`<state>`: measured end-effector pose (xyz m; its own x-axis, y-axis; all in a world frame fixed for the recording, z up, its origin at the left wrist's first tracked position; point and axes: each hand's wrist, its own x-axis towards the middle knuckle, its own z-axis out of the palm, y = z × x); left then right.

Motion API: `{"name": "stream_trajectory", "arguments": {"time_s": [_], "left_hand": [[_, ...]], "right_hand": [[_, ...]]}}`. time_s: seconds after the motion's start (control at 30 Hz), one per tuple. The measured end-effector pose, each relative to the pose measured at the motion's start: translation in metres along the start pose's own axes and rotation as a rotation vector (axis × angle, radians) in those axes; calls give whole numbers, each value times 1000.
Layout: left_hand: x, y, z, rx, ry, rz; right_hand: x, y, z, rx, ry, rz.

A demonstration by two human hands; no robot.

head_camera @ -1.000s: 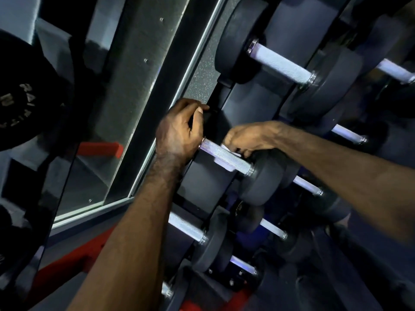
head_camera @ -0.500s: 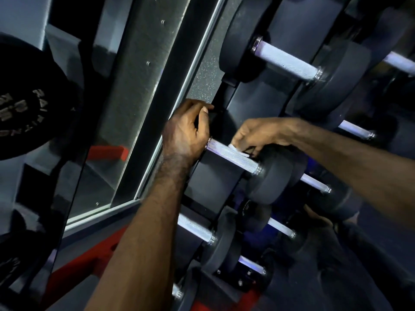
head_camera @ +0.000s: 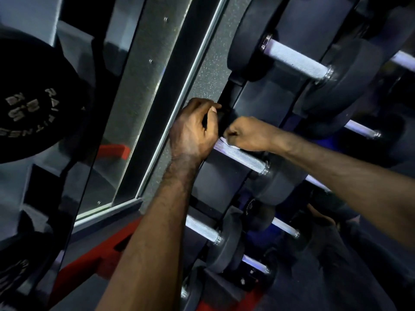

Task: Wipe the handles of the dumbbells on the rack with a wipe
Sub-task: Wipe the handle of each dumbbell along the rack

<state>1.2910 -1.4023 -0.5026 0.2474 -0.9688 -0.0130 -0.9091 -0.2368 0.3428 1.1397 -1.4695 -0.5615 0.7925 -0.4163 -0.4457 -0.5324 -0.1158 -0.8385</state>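
**Wipe at the handle's inner end**

Head view: the right hand (head_camera: pixel 248 134) was curled around the white wipe (head_camera: pixel 224 141), pressing it onto the knurled handle (head_camera: pixel 243 156) of 1 dumbbell on the rack (head_camera: pixel 265 104). The left hand (head_camera: pixel 194 131) gripped that dumbbell's near weight head, fingers curled over its edge. Judged risk: the thin wipe could snag on the knurling or bunch against the left hand, leaving that end unwiped.

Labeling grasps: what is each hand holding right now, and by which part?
Right hand holds a white wipe bunched against the dumbbell handle, near its left end. Left hand grips that dumbbell's left weight head, mostly hidden behind it.
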Motion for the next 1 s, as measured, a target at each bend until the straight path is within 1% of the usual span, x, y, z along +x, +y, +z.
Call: {"name": "stream_trajectory", "arguments": {"time_s": [0.07,0.1,0.13,0.2,0.23,0.27,0.37,0.43,0.47,0.57,0.63,0.7,0.83,0.87,1.0], "left_hand": [[0,0,0,-2,-2,-6],[0,0,0,-4,0,-7],[-1,-1,0,-4,3,-11],[0,-2,1,-6,4,-15],[0,-2,1,-9,2,-20],[0,-1,1,-15,0,-24],[0,-1,1,-8,-3,-19],[1,-2,1,-5,-5,-9],[1,-2,1,-6,-7,-7],[0,-3,2,-15,-11,-14],[0,-4,3,-14,-7,-11],[1,-4,2,-20,-7,-6],[0,-2,2,-7,-11,-5],[0,-3,2,-6,-12,-5],[0,-4,2,-13,0,-7]], "right_hand": [[1,-4,5,-39,60,-24],[-5,1,3,-64,38,-26],[-12,10,-1,-83,-19,-13],[-26,29,-13,-85,-194,44],[-29,34,-15,-56,-264,72],[-29,35,-17,-1,-292,88],[-14,17,-5,221,-207,116],[-4,2,1,297,-196,177],[-2,0,2,335,-234,213],[-3,15,0,516,-469,332],[-2,20,2,540,-534,364],[5,10,10,516,-491,323],[16,-7,28,451,-295,298],[12,-5,29,447,-276,298],[-2,8,25,441,-301,308]]}}
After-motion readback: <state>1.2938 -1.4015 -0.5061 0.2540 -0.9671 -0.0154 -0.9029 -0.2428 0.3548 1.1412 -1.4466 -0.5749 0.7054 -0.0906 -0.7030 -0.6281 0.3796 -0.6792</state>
